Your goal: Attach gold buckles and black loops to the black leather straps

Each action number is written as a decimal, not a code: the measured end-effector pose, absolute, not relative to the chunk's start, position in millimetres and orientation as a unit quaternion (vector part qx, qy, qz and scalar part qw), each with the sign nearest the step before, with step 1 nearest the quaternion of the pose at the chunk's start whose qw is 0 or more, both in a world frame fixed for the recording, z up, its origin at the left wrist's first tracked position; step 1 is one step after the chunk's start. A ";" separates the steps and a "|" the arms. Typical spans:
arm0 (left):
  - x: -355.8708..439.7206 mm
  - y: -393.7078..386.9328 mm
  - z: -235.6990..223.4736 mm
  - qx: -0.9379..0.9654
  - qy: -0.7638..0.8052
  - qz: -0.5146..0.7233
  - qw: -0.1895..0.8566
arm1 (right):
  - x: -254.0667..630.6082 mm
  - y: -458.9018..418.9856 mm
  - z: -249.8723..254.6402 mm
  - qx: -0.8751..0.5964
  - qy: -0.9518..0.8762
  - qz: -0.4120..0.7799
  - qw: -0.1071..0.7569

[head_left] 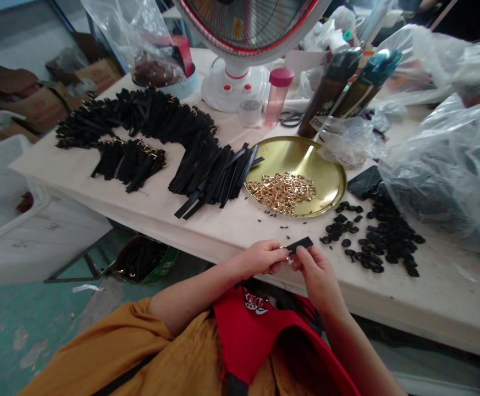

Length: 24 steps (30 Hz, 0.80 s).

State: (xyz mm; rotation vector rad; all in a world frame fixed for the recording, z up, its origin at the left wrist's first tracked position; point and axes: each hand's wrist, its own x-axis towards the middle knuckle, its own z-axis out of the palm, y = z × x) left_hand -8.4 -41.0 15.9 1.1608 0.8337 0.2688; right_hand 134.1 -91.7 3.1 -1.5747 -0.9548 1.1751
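Just over the table's front edge, my left hand (266, 257) and my right hand (316, 270) meet in a pinch. Between them is a short black strap (303, 243), with my right thumb pressed on it. A small gold buckle (284, 247) shows at the left fingertips; how it joins the strap is hidden by the fingers. Beyond my hands, a round gold tray (326, 192) bears a heap of small gold buckles (285, 191). Loose black straps (215, 170) lie left of the tray, some ends over its rim. Rolled black pieces (388, 242) are scattered to the right.
Bundles of black straps with gold fittings (141, 113) spread over the table's left. A fan (235, 82), a pink-lidded jar (279, 99) and two spray cans (330, 88) stand behind. A clear plastic bag (450, 170) lies right. A white bin (29, 214) stands left.
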 end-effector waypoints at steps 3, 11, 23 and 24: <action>-6.3 -47.0 13.5 0.587 0.419 0.139 0.679 | 134.1 -96.7 5.0 -0.689 -0.513 0.306 0.411; -6.4 -54.1 6.5 0.641 0.415 0.145 0.630 | 139.2 -98.2 -2.4 -0.602 -0.368 0.567 0.424; -0.2 -56.5 9.0 0.719 0.449 0.105 0.520 | 142.5 -97.4 -11.0 -0.632 -0.351 0.542 0.428; -0.2 -56.4 9.1 0.723 0.448 0.106 0.515 | 142.6 -96.7 -11.7 -0.642 -0.361 0.523 0.428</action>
